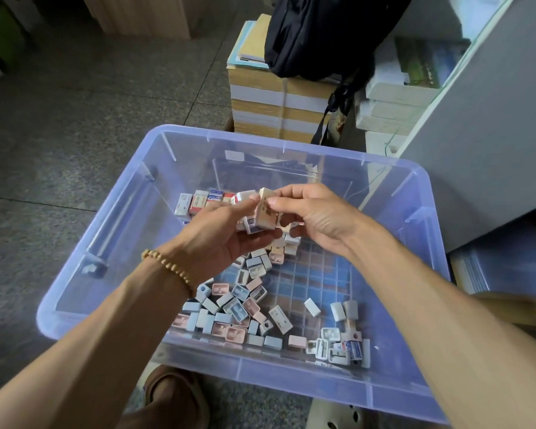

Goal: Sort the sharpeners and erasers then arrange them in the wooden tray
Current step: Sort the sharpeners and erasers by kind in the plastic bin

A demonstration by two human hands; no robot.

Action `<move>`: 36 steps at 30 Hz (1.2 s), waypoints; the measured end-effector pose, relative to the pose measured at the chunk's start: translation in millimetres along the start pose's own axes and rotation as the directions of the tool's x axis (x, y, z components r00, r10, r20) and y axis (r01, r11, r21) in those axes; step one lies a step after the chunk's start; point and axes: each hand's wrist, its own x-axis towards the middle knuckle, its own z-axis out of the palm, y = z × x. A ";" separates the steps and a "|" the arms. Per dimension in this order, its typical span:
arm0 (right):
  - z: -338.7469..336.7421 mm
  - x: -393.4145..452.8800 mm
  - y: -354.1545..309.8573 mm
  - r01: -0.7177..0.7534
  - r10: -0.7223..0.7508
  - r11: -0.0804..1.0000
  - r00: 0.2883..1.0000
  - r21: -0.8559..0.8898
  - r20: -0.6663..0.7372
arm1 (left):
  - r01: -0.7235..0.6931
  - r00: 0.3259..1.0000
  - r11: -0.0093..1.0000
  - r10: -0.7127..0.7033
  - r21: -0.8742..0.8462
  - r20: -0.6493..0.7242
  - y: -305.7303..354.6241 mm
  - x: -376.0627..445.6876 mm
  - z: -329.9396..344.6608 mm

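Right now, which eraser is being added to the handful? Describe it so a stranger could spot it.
Start at the translucent blue bin. Above its middle, the left hand cups a bunch of erasers. The cream boxed eraser is the one pinched by the right hand, standing tallest at the front of the bunch.

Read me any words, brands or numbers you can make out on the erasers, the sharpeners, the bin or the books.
Nothing can be read with certainty.
Eraser held by the left hand and right hand: dark printed marks, too blurred.
Row of erasers at the bin's far side: red and blue labels, too small.
Sharpeners: no text visible.
Bin: no label seen.
Books: only page edges show.
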 end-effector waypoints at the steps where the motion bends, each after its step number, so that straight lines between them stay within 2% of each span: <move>1: 1.8 -0.2 -0.9 0.002 -0.002 1.000 1.000 0.007 -0.014 | 0.005 1.000 0.999 -0.006 -0.037 -0.012 -0.2 0.2 0.5; 3: 3.7 2.2 -1.2 0.003 0.007 0.993 0.997 0.119 -0.083 | 0.005 0.998 0.998 -0.010 -0.069 -0.068 0.3 1.5 0.2; 5: 2.8 6.0 1.8 0.016 0.031 0.977 0.975 0.214 -0.218 | 0.001 0.992 0.999 -0.005 -0.034 -0.125 1.2 2.6 -4.0; 9: 1.1 16.9 25.7 -0.103 0.068 0.994 0.845 -0.037 -0.531 | 0.040 0.987 0.996 -0.025 0.085 -0.161 1.5 3.0 -22.1; 13: 1.9 26.4 43.9 -0.205 0.124 0.978 0.739 -0.045 -0.662 | 0.043 0.975 0.974 0.009 0.223 -0.224 -0.9 8.4 -34.1; 16: -3.3 30.1 45.7 -0.225 0.161 0.974 0.705 -0.002 -0.691 | 0.028 0.975 0.947 0.044 0.319 -0.216 -2.9 11.0 -34.4; 19: -7.2 31.4 50.9 -0.245 0.197 0.969 0.677 0.034 -0.709 | 0.027 0.977 0.944 0.043 0.327 -0.207 -3.9 12.1 -33.0; 27: -9.1 38.8 58.3 -0.247 0.166 0.969 0.728 -0.029 -0.665 | 0.029 0.973 0.962 0.034 0.271 -0.227 -2.1 12.1 -32.4; 34: -9.5 42.1 59.3 -0.273 0.167 0.961 0.722 -0.055 -0.671 | 0.024 0.975 0.963 0.036 0.269 -0.218 -3.3 10.6 -33.7; 36: -10.1 40.1 57.3 -0.298 0.158 0.951 0.698 -0.082 -0.699 | 0.027 0.977 0.961 0.033 0.277 -0.211 -3.5 11.5 -31.8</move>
